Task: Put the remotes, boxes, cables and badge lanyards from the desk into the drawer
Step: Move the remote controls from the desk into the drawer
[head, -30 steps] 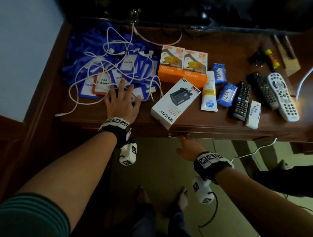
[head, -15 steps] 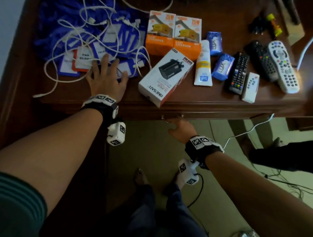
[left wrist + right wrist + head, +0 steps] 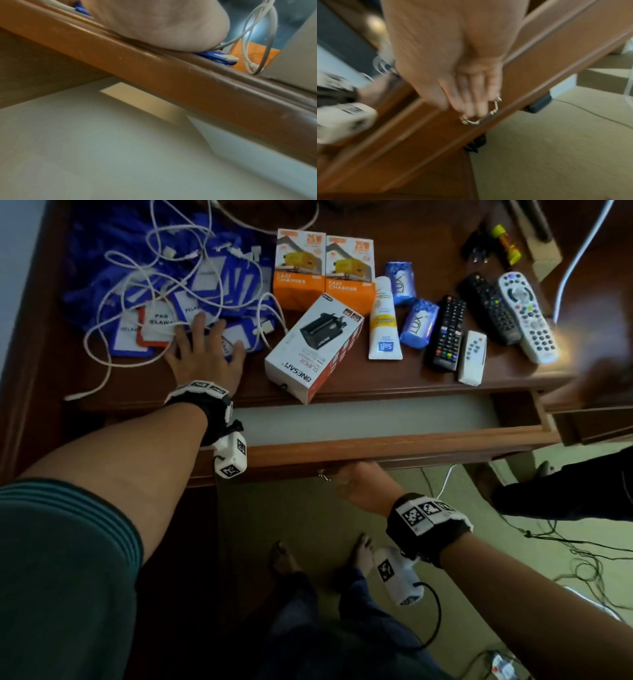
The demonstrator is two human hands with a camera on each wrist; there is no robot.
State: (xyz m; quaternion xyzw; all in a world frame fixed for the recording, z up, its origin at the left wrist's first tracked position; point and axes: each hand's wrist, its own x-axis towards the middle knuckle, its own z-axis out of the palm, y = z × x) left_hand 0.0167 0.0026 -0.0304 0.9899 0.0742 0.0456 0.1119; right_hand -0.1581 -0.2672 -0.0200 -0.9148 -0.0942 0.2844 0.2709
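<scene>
Two orange boxes (image 3: pixel 324 270) each read "FAST CHARGER". The white box (image 3: pixel 313 348) reads "ONESAM" and "SUPER". Two blue soap packets (image 3: pixel 418 323) read "LUX". The white-and-yellow tube (image 3: pixel 384 320) bears a label too small to confirm. A red-edged badge (image 3: pixel 156 326) reads "PAS", then a partly hidden "ELAWA"; neighbouring blue badges (image 3: pixel 186 309) show partial "PELAW".

right hand (image 3: pixel 453 75) motion-blurred, drawer handle (image 3: pixel 481 115) partly hidden behind fingers (image 3: pixel 471 97)
</scene>
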